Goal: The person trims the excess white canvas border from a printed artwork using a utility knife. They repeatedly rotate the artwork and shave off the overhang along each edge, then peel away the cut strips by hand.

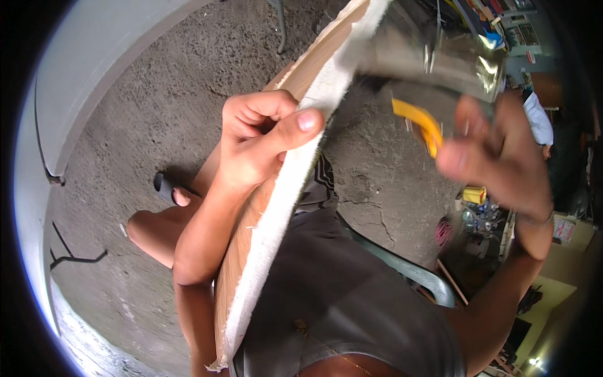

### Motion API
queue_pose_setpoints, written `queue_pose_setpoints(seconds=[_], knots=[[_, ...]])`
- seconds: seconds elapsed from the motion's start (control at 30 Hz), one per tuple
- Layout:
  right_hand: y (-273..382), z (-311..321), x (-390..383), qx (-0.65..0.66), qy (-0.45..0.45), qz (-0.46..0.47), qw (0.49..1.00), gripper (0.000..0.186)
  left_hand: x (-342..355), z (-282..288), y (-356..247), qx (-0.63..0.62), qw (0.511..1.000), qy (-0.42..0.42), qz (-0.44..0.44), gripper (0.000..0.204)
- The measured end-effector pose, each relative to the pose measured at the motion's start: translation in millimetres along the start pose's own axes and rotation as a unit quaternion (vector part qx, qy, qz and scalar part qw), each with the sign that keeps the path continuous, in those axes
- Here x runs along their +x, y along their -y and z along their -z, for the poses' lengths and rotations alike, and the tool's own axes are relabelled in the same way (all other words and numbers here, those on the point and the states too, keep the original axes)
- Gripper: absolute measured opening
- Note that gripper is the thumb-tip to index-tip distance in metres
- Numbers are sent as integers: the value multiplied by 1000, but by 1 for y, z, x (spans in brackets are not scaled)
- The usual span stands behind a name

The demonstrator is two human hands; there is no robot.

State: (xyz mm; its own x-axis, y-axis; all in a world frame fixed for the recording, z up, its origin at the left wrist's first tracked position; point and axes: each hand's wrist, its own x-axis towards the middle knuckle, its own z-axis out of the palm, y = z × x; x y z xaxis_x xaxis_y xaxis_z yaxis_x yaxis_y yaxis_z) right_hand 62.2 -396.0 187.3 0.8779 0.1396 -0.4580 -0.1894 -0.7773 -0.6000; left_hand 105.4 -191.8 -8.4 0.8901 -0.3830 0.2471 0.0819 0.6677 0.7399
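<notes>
A long wooden board (pixel 276 213) slants across the middle, from my lap up to the top edge. Its side toward me is a rough white strip; the other face shows brown wood grain with frayed rims. My left hand (pixel 254 135) is closed on it, thumb pressed on the white strip, fingers curled behind the wood face. To the right, my right hand (pixel 496 157) is smeared by motion, its fingers bent round a tool with a curved yellow part (pixel 419 119). A broad greyish blur reaches from near that hand to the board's upper edge; the tool's exact kind cannot be made out.
Rough concrete floor (pixel 169 100) lies below. A pale grey curved surface (pixel 113 56) fills the left side. A green chair's armrest (pixel 414 276) stands beside my right side. Cluttered shelves and boxes line the right, with a yellow container (pixel 474 194) among them.
</notes>
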Motion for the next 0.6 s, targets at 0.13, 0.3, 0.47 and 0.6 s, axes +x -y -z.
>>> queue_pose_setpoints(seconds=[0.13, 0.3, 0.47, 0.6], knots=[[-11, 5, 62, -126, -55, 157, 978, 62, 3, 8, 1, 79, 996, -29, -25, 26], [1, -6, 165, -254, -80, 282, 922, 61, 7, 26, 11, 114, 992, -27, -56, 24], [18, -12, 206, -299, -80, 316, 897, 61, 10, 24, 16, 131, 990, -23, -47, 24], [38, -21, 218, -323, -71, 347, 877, 61, 1, 28, 19, 137, 988, -38, -60, 24]])
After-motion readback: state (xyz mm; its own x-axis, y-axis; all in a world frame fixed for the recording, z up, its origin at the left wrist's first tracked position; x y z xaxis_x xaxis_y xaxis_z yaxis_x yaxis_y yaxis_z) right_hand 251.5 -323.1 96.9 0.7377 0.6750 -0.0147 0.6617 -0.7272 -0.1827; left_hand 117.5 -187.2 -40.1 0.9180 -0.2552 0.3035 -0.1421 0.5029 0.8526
